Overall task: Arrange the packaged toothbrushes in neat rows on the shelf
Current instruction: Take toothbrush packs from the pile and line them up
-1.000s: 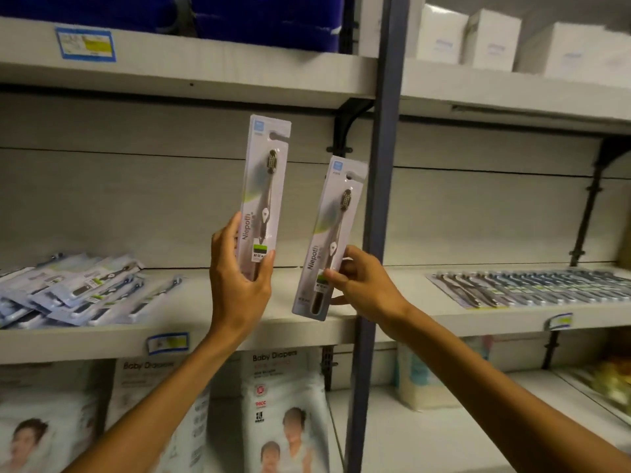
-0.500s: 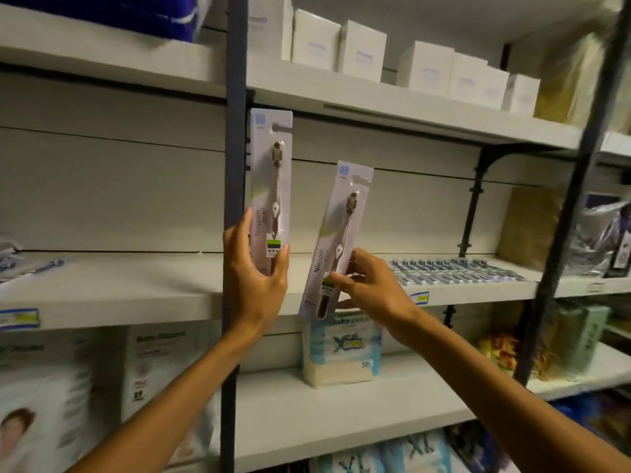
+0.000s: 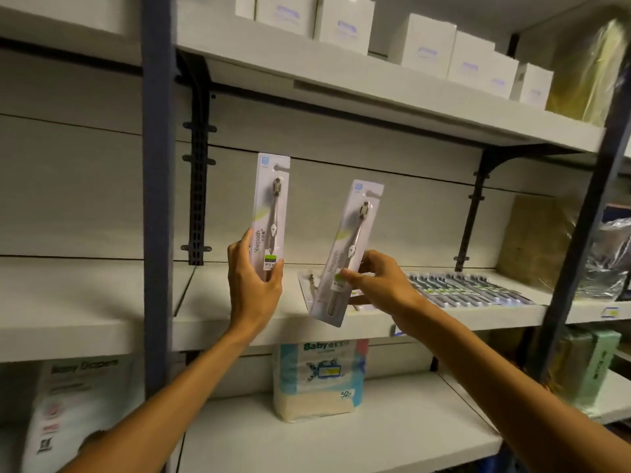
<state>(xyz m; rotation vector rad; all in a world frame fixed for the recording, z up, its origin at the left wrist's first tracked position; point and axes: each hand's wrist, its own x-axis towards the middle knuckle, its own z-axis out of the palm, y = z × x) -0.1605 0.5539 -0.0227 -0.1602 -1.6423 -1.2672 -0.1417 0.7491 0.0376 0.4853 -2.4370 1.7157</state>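
My left hand [image 3: 254, 288] grips the lower end of an upright packaged toothbrush [image 3: 271, 206], held in front of the shelf's back panel. My right hand [image 3: 379, 285] pinches a second packaged toothbrush [image 3: 351, 240], tilted with its top to the right, above the middle shelf [image 3: 239, 312]. Behind that pack a single pack [image 3: 307, 285] lies flat on the shelf. Further right, a neat row of packaged toothbrushes [image 3: 467, 288] lies flat on the same shelf.
A dark blue upright post [image 3: 158, 199] stands left of my hands and another post [image 3: 587, 216] at the right. White boxes [image 3: 426, 42] fill the top shelf. A baby wipes pack [image 3: 319, 380] and a diaper bag [image 3: 75, 404] sit on the shelf below.
The view has swung right along the shelving: the messy pile of packs at the left has left the frame and the neat row is now closer. Both hands still hold their packs.
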